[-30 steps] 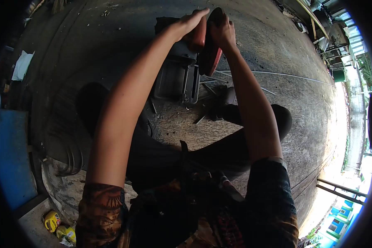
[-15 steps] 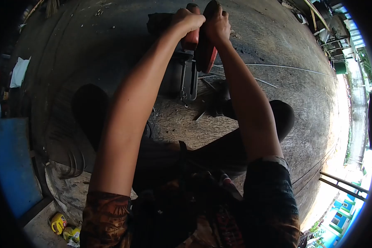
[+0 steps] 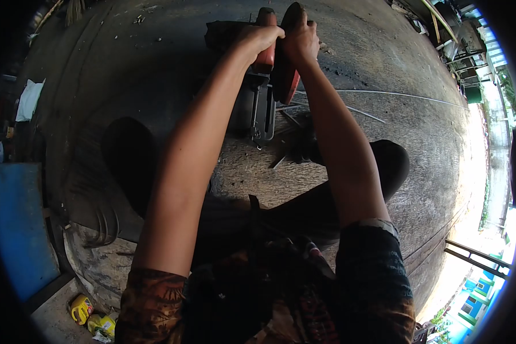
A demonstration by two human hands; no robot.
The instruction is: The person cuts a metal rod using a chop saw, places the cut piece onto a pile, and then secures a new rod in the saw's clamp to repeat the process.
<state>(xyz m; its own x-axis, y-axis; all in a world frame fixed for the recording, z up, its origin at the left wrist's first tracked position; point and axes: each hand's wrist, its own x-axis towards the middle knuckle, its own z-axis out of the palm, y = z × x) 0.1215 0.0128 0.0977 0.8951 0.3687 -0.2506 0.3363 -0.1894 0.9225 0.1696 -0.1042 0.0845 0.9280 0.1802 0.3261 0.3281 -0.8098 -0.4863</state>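
A red and black power tool, which looks like a cut-off saw (image 3: pixel 264 60), stands on the floor at the top of the head view. My left hand (image 3: pixel 261 40) is closed over its red upright part. Just to the right, my right hand (image 3: pixel 301 41) curls round the tall dark part with a red edge, which looks like the wheel guard (image 3: pixel 285 80). Both hands hide much of the tool. A slotted dark metal base (image 3: pixel 262 117) sticks out towards me below the red part. A dark lump (image 3: pixel 221 34) lies left of my left hand.
Thin metal rods (image 3: pixel 366 114) lie on the worn floor (image 3: pixel 424 132) right of the tool. My folded legs (image 3: pixel 304 209) lie in front of it. A blue panel (image 3: pixel 18 223) and yellow packets (image 3: pixel 81 309) are at the left. Clutter (image 3: pixel 458 51) stands at the upper right.
The view has shifted very slightly. Both hands keep their hold on the tool, and my left forearm sits a little further right in the picture.
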